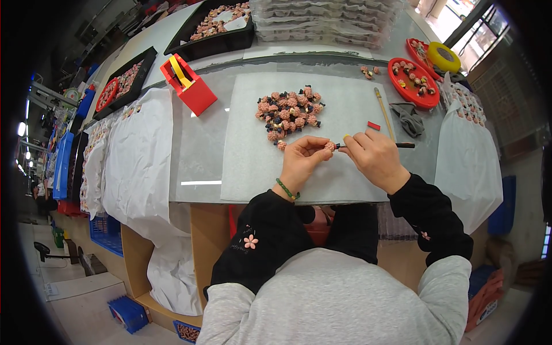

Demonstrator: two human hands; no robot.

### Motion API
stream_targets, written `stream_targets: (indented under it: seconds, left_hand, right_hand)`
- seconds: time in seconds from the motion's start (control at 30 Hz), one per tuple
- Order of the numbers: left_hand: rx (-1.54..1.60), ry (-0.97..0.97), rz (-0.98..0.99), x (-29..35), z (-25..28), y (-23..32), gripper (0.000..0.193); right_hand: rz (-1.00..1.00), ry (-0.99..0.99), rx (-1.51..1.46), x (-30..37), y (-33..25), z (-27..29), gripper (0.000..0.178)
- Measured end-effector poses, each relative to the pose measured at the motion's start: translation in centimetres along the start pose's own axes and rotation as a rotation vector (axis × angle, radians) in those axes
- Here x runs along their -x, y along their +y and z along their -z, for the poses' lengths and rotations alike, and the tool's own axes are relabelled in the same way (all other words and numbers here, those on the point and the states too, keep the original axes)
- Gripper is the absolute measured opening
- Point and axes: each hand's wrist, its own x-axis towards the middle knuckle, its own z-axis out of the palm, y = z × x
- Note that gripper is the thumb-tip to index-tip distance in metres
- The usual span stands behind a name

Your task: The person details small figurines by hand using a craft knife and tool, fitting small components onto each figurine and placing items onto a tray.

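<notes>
My left hand (pixel 306 159), with a green bead bracelet at the wrist, pinches a small pink bumpy-headed figurine (pixel 330 146) between thumb and fingertips. My right hand (pixel 374 158) is closed round a slim black marker pen (pixel 406 145), its tip at the figurine's right side; whether tip and figurine touch I cannot tell. Just beyond my hands lies a cluster of similar pink-and-dark-blue figurines (pixel 287 112) on a white foam sheet (pixel 247 167). Beyond my right knuckles lies a small red cap (pixel 374 125).
A thin brush-like stick (pixel 383 110) and a grey cloth (pixel 407 119) lie at the right, near red trays (pixel 426 100) of figurines and a yellow tape roll (pixel 443 57). A red tape dispenser (pixel 197 95) stands left. Black trays (pixel 224 44) and stacked clear plastic trays (pixel 322 26) line the back.
</notes>
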Motion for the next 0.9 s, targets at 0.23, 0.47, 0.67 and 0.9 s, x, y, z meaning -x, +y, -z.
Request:
stream_targets:
  seconds: [0.23, 0.47, 0.67, 0.9]
  left_hand:
    - [-0.004, 0.007, 0.014, 0.03, -0.03, 0.12, 0.020]
    - [0.017, 0.011, 0.035, -0.01, -0.02, 0.03, 0.019]
    - [0.027, 0.022, 0.038, -0.05, -0.03, 0.02, 0.019]
    - [0.027, 0.026, 0.036, -0.01, -0.01, 0.13, 0.018]
  right_hand:
    - [-0.008, -0.009, -0.020, -0.25, -0.08, 0.19, 0.020]
    - [0.018, -0.004, 0.001, -0.23, -0.15, 0.21, 0.018]
    - [0.041, -0.011, -0.005, 0.10, -0.12, -0.27, 0.017]
    - [-0.009, 0.033, 0.002, 0.05, -0.25, -0.22, 0.018]
